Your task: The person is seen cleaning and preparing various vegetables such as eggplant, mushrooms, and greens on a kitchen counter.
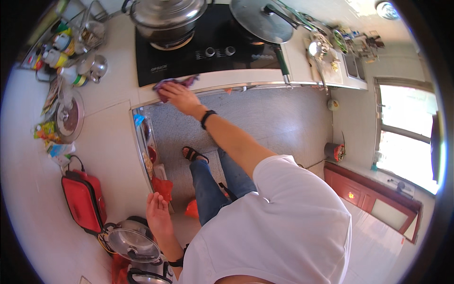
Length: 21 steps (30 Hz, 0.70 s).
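My right hand (182, 98) lies on a crumpled purple cloth (164, 93) and presses it on the front edge of the white countertop, beside the near left corner of the black glass gas hob (166, 67). Part of the cloth sticks out past my fingers to the right. My left hand (158, 213) is raised with nothing in it, palm up, its fingers extended near an orange-red plastic bag. A lidded steel pot (165, 21) stands on the left burner. On the right burner sits a pan under a glass lid (262, 21), its green handle (282, 65) reaching over the counter's front edge.
Bottles (56, 56), a steel kettle (93, 65) and a glass lid (69, 115) line the left counter. Nearer stand a red electric appliance (83, 202) and a glass-lidded pot (133, 245). Right of the hob, a ladle lies by a cutting board (335, 72) and the sink (354, 67).
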### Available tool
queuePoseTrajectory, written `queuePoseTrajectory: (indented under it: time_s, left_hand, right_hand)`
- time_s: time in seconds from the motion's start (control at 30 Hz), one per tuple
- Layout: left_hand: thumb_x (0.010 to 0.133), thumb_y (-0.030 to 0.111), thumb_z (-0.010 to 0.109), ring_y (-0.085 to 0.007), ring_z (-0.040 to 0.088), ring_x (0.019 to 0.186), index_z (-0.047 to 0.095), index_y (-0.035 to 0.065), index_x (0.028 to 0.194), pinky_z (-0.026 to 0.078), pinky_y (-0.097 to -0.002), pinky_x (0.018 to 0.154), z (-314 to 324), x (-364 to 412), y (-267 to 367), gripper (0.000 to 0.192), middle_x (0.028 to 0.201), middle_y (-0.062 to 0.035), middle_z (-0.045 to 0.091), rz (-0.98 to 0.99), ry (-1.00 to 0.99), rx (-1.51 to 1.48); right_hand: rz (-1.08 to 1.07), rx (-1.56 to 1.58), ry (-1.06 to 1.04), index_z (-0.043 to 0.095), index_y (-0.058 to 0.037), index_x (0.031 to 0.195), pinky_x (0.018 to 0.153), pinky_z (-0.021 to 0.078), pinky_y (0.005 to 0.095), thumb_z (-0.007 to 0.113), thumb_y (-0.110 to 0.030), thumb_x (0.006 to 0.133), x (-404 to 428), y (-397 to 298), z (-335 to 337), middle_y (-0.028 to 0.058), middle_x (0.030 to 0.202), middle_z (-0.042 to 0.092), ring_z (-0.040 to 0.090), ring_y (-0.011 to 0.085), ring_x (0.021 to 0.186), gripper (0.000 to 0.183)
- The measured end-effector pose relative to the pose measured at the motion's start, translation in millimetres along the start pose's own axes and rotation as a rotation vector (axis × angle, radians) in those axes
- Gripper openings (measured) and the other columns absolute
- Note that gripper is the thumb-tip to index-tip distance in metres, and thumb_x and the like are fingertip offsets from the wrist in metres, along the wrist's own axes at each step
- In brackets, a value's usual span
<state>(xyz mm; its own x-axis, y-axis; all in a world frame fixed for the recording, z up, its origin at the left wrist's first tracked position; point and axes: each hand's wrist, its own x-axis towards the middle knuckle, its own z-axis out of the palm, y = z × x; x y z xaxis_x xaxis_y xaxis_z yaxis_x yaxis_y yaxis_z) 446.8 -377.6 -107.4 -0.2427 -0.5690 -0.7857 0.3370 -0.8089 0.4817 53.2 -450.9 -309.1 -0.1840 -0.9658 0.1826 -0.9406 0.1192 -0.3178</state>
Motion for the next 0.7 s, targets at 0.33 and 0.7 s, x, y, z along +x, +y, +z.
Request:
queuePoseTrajectory:
  time_s: [0.33, 0.7]
  left_hand:
    - [0.1, 0.01, 0.054, -0.0181, 0.065, 0.106, 0.055, 0.0012, 0.128, 0.054, -0.0298, 0.092, 57.4, -5.3, -53.6, 0.03, 0.119, -0.0112, 0.066, 0.009, -0.094, 0.05]
    - [0.098, 0.01, 0.057, -0.0211, 0.066, 0.107, 0.056, 0.0023, 0.128, 0.055, -0.0336, 0.092, 204.1, -48.8, -190.1, 0.031, 0.121, -0.0126, 0.067, -0.014, -0.251, 0.228]
  right_hand:
    - [0.596, -0.074, 0.176, 0.047, -0.0088, 0.145, 0.118, 0.0313, 0.0425, 0.052, -0.017, 0.097, -246.1, 255.8, -137.6, 0.0134, 0.15, 0.045, 0.04, 0.0325, 0.14, 0.049]
    - [0.983, 0.416, 0.211, 0.074, -0.0074, 0.102, 0.075, 0.0563, 0.037, 0.062, 0.003, 0.076, -316.3, 455.0, -225.6, 0.0133, 0.096, 0.073, 0.07, 0.029, 0.084, 0.031]
